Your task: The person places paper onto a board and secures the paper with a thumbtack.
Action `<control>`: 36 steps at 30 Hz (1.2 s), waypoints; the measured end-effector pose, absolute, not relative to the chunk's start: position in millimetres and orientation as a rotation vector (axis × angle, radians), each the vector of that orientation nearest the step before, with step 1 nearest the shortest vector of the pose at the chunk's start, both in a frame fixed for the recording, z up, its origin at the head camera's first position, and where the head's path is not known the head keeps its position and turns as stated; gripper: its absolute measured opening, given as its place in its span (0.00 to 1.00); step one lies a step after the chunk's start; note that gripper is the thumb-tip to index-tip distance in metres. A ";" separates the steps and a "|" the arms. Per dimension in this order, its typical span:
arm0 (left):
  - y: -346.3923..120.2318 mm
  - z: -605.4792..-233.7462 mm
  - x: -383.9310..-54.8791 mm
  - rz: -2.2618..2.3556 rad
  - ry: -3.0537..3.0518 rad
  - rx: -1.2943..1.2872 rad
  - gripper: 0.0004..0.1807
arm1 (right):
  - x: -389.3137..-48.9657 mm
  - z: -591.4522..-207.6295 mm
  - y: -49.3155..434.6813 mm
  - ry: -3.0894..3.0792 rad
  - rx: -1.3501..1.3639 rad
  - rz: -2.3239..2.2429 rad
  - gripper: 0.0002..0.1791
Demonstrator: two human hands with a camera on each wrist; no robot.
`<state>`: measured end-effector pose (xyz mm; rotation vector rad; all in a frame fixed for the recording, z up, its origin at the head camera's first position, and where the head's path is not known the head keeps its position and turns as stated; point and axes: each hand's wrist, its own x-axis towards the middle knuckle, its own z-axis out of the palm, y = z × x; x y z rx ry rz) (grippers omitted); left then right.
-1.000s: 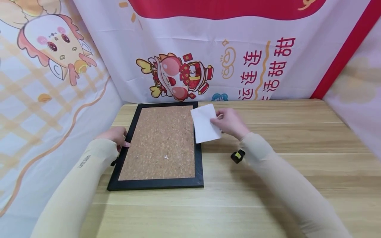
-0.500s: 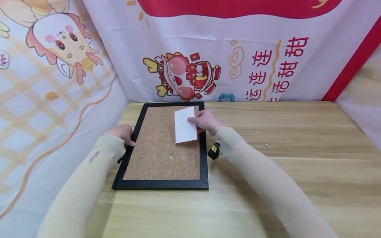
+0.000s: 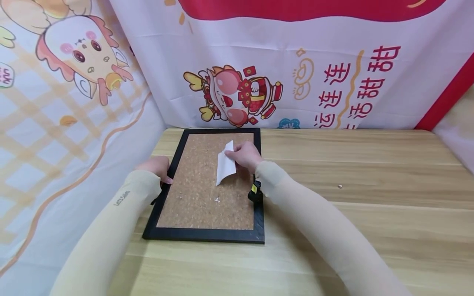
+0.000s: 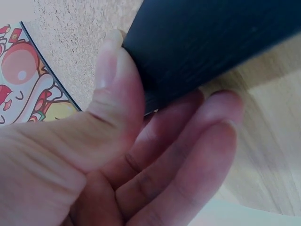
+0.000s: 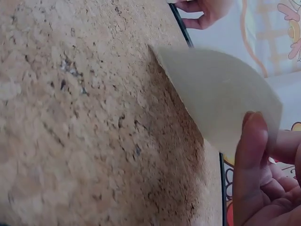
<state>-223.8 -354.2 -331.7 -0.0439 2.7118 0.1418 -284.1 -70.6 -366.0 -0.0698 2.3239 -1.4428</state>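
A cork board (image 3: 200, 181) with a black frame (image 3: 207, 234) lies flat on the table. At its left side my left hand (image 3: 157, 166) holds the frame's edge; the left wrist view has the thumb (image 4: 115, 89) over the top and fingers curled at the underside. My right hand (image 3: 245, 155) is above the board's upper right part. Between thumb and fingers it pinches a sheet of white paper (image 3: 225, 164), which bends. In the right wrist view the paper's (image 5: 216, 89) lower edge is at or just above the cork; contact is hard to tell.
The wooden table (image 3: 333, 230) extends to the right of the board. A small shiny object (image 3: 340, 186) lies there. Some small pale marks (image 3: 217, 199) show on the cork. A printed curtain (image 3: 296, 74) hangs behind the table and another cloth (image 3: 85, 102) at the left.
My right hand has carried the paper leftward from the board's right edge to over the cork, and the sheet has tilted and bent. My left hand has kept its hold on the frame.
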 end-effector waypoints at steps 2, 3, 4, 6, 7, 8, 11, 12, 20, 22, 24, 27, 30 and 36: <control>-353.4 -331.8 -225.1 0.130 2.702 -0.047 0.15 | -285.4 -367.4 -71.8 2.315 -0.052 -1.484 0.15; -352.9 -331.8 -225.5 0.122 2.700 -0.042 0.15 | -285.9 -368.0 -72.2 2.308 -0.042 -1.506 0.16; -352.8 -331.9 -225.9 0.114 2.700 -0.036 0.16 | -286.6 -369.3 -72.6 2.307 -0.032 -1.509 0.16; -352.0 -331.7 -226.1 0.098 2.697 -0.036 0.16 | -286.9 -372.0 -73.1 2.330 -0.040 -1.457 0.16; -351.4 -331.3 -225.4 0.091 2.699 -0.036 0.16 | -286.4 -373.1 -73.6 2.367 -0.057 -1.381 0.17; -350.9 -330.7 -224.7 0.090 2.699 -0.042 0.16 | -285.7 -374.0 -74.1 2.415 -0.086 -1.282 0.18; -349.5 -329.2 -223.3 0.081 2.700 -0.055 0.16 | -283.5 -376.2 -76.2 2.534 -0.185 -0.968 0.18; -349.0 -328.6 -222.9 0.084 2.703 -0.056 0.16 | -283.0 -376.3 -76.9 2.564 -0.214 -0.879 0.18; -347.7 -327.4 -219.5 0.056 2.739 -0.030 0.18 | -281.5 -371.4 -75.6 2.669 -0.338 -0.648 0.17; -346.7 -328.3 -218.7 0.043 2.743 -0.018 0.19 | -281.5 -368.3 -71.4 2.703 -0.374 -0.617 0.17; -345.9 -329.7 -218.9 0.042 2.747 -0.006 0.19 | -281.4 -360.3 -62.8 2.716 -0.395 -0.616 0.18; -345.1 -330.2 -219.1 0.060 2.741 -0.014 0.18 | -282.2 -342.4 -42.3 2.723 -0.448 -0.637 0.21; -345.1 -330.2 -219.4 0.083 2.739 -0.026 0.17 | -281.4 -319.5 -8.9 2.719 -0.524 -0.657 0.21; -346.2 -328.6 -216.8 0.083 2.755 -0.035 0.17 | -281.4 -292.3 81.8 2.762 -0.547 -0.610 0.12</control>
